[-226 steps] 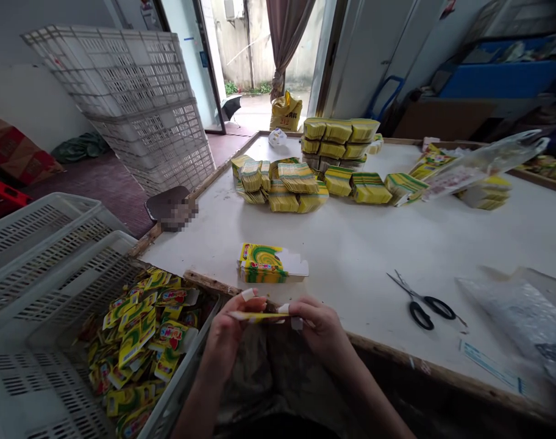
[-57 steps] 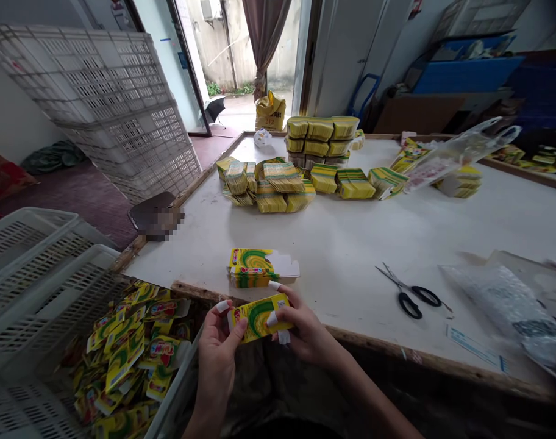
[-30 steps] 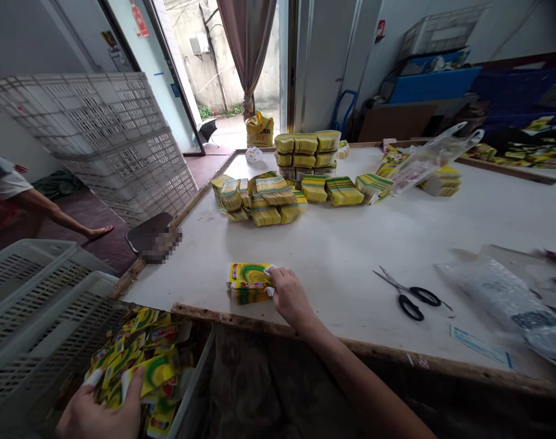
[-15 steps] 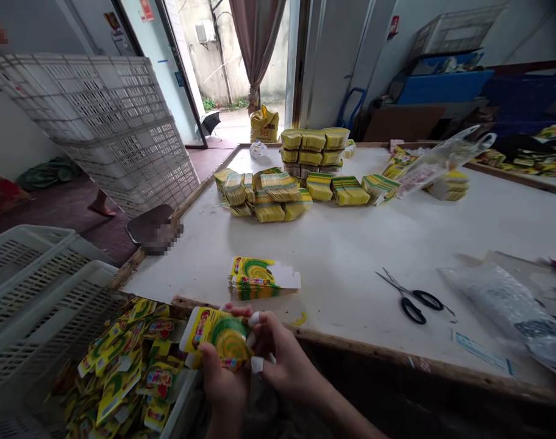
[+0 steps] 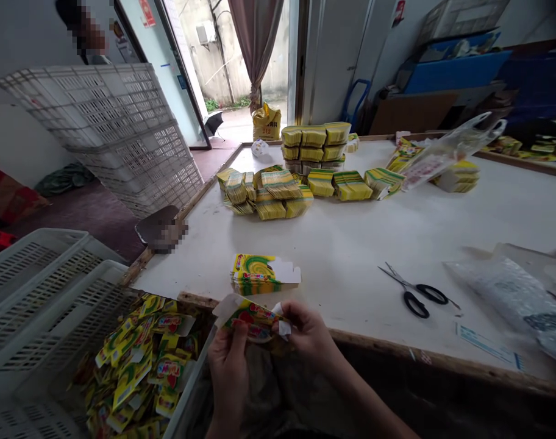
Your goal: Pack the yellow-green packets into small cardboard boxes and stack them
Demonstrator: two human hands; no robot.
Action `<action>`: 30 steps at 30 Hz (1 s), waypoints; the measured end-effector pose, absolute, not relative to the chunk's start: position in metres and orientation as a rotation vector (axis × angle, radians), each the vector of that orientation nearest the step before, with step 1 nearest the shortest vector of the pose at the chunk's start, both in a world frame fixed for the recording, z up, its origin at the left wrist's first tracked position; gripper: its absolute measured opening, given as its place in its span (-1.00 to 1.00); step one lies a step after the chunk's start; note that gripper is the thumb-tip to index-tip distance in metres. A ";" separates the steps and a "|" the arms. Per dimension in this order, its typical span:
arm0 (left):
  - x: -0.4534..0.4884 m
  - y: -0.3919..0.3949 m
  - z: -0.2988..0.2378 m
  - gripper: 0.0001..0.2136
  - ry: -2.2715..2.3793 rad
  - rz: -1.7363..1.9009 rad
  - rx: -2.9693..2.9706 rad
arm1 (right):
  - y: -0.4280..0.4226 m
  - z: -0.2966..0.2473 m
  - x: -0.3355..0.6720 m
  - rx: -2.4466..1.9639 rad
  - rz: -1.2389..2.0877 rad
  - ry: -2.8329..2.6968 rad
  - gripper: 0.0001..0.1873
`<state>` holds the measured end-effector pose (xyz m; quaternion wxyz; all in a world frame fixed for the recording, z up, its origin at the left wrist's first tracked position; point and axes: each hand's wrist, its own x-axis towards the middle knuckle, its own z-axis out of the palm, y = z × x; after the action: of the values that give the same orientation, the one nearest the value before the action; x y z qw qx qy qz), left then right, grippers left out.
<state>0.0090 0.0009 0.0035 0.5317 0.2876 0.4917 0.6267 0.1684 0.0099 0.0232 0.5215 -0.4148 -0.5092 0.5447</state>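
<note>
My left hand [image 5: 229, 355] and right hand [image 5: 309, 330] grip one carton [image 5: 253, 315]; the near left crate [image 5: 192, 380] holds heaped cartons [image 5: 134, 372].

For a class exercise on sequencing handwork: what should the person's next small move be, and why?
Probably the right hand should work along the right end of the yellow-green printed cardboard carton, since white-wrapped fingers pinch that end while the left hand grips the other.

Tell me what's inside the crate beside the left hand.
Yellow-and-green cartons lie jumbled inside the crate, some with lettering showing. The upper ones cover those deeper down, so whatever lies beneath them cannot be seen.
</note>
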 end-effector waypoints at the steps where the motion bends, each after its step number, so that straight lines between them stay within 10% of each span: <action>1: 0.002 0.003 0.005 -0.67 1.138 1.462 0.707 | 0.011 0.025 0.177 -1.020 1.203 -1.327 -0.98; 7: -0.040 0.019 0.022 -0.09 0.847 1.041 1.074 | 0.012 0.052 0.206 -0.953 0.608 -2.171 -0.75; 14: 0.001 0.003 0.014 -0.34 1.369 0.763 1.763 | -0.004 0.042 0.189 -1.066 0.424 -1.806 -0.70; 21: 0.006 -0.001 0.001 -0.47 1.542 1.010 2.471 | 0.000 0.023 0.179 -1.186 1.310 -1.187 -0.86; 30: 0.010 0.001 0.009 -0.65 1.497 1.170 2.709 | -0.001 0.017 0.167 -1.080 1.679 -0.694 -0.91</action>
<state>0.0104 0.0010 0.0087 -0.0837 0.8159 0.4507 0.3523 0.1670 -0.0009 0.0169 0.4918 -0.4450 -0.2859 0.6916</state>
